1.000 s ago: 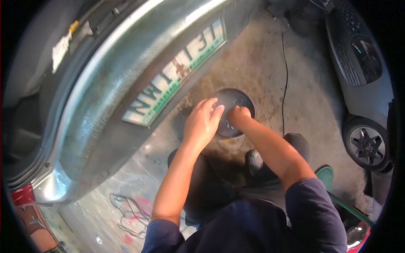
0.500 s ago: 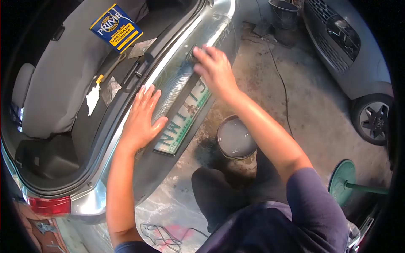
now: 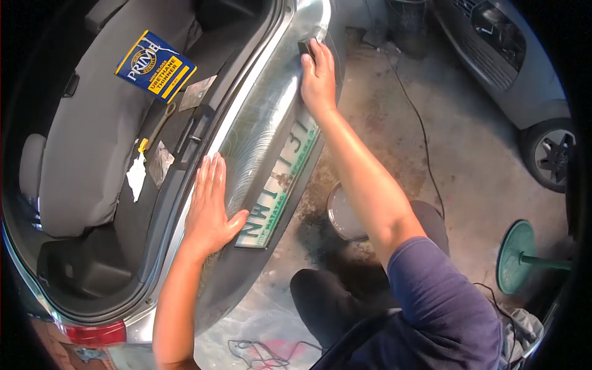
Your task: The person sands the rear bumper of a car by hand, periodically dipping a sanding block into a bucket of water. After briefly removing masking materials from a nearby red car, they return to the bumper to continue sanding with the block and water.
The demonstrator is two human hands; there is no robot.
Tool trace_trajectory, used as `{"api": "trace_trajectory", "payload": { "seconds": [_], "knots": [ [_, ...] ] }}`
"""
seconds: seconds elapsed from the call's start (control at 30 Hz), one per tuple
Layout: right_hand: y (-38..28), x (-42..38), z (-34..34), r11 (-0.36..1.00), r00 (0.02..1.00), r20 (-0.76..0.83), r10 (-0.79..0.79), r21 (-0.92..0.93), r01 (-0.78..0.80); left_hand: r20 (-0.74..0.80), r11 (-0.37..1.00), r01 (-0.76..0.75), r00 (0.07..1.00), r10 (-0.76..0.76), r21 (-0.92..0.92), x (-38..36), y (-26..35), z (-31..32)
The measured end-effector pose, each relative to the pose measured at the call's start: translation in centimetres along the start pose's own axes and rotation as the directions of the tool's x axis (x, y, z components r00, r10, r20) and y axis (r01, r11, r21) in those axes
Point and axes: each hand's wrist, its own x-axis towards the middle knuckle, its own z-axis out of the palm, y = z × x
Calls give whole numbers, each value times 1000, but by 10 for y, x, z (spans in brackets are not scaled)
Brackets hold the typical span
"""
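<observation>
My left hand (image 3: 213, 206) lies flat and wet on the near part of the silver car bumper (image 3: 246, 148), fingers together and thumb out toward the licence plate (image 3: 268, 209). Farther along the bumper, by its far corner, my right hand (image 3: 319, 77) is closed over a small dark pad (image 3: 304, 47) pressed to the painted surface. Only an edge of the pad shows beyond the fingers. Wet, curved swirl marks cover the bumper between my hands. Below it, a bucket (image 3: 345, 213) of cloudy water stands on the floor, partly hidden by my right forearm.
In the open trunk are a blue-and-yellow thinner can (image 3: 156, 66), a brush-like tool (image 3: 159, 126) and scraps of sheet (image 3: 161, 165). A cable (image 3: 419, 117) crosses the concrete floor. A second car (image 3: 493, 55) and a green round-based stand (image 3: 517, 256) are at right.
My right hand has slid the pad along the bumper, away toward its far corner. My left hand stays on the bumper. The view has shifted, showing the trunk lower in the picture.
</observation>
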Motion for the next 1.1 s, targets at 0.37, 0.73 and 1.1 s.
{"api": "trace_trajectory", "payload": {
  "seconds": [0.37,0.73,1.1],
  "knots": [
    [-7,-30,-8,981,979,135,-154,142,135,34,1000,8,999,-7,-13,2,8,-5],
    [-74,-139,-61,893,853,327,-407,341,296,99,999,9,995,-13,36,5,11,-9],
    [-69,-155,-69,955,905,341,-252,238,176,116,997,6,993,-15,77,9,11,-7]
  ]
}}
